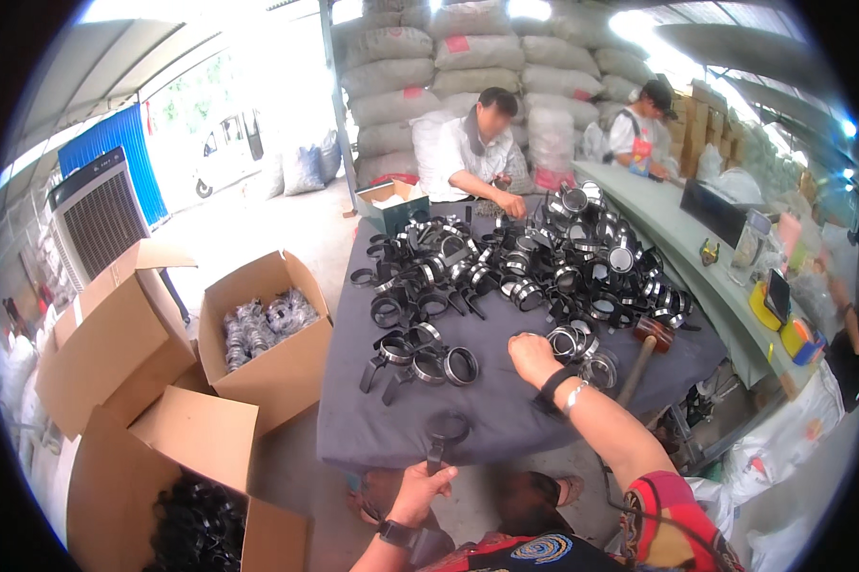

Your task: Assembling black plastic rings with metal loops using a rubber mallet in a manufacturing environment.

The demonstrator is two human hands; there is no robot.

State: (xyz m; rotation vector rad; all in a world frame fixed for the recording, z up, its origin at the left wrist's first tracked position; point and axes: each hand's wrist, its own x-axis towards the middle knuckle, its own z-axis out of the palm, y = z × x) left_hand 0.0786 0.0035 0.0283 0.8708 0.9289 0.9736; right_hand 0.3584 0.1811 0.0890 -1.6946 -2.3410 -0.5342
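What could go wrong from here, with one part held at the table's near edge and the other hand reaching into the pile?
1. The left hand holds a black ring part over the grey table edge; a slip would likely drop it to the floor.
2. The right hand reaches beside loose silver rings; a nudge might roll them off.
3. The wooden mallet lies near the right forearm and could be knocked off.

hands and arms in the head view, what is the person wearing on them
Both hands are bare, no gloves. The left hand has a dark wristwatch on its wrist. The right hand has a broad black wristband and, just behind it, a thin silvery bangle. The right forearm is uncovered up to a short sleeve patterned in red, yellow and black.
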